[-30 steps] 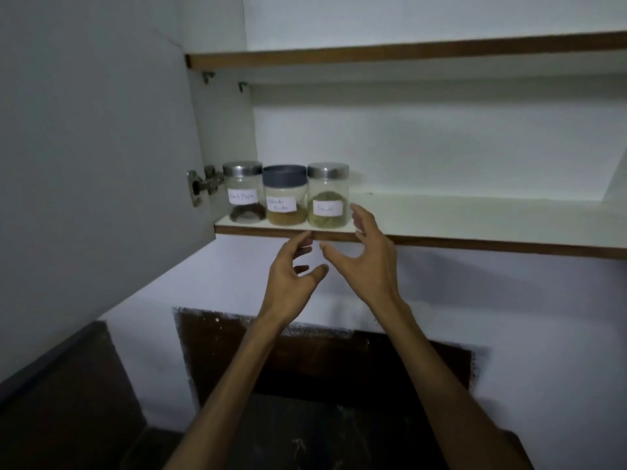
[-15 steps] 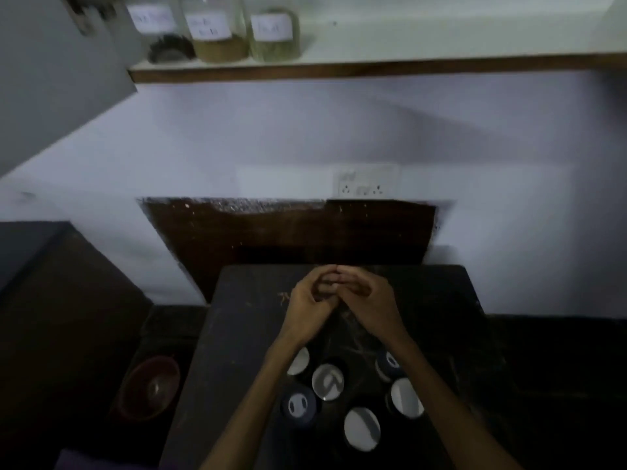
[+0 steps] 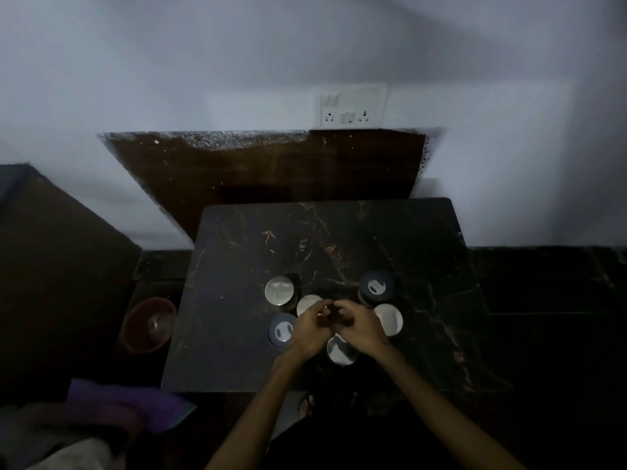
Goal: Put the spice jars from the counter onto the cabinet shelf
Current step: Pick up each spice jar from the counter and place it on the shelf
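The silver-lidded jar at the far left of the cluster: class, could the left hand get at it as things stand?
Probably yes: the silver-lidded jar stands uncovered on the dark marble counter, just beyond the left hand, with nothing between them.

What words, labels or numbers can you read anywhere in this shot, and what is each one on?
None can be read in this view.
Spice jars on the dark counter: only their lids show, such as a silver lid and a dark lid; any side labels are hidden.
Pale marks on the dark lids: glare or print, cannot tell.
Wall socket plate: switches and sockets, no legible text.
Reddish bowl: no writing visible.
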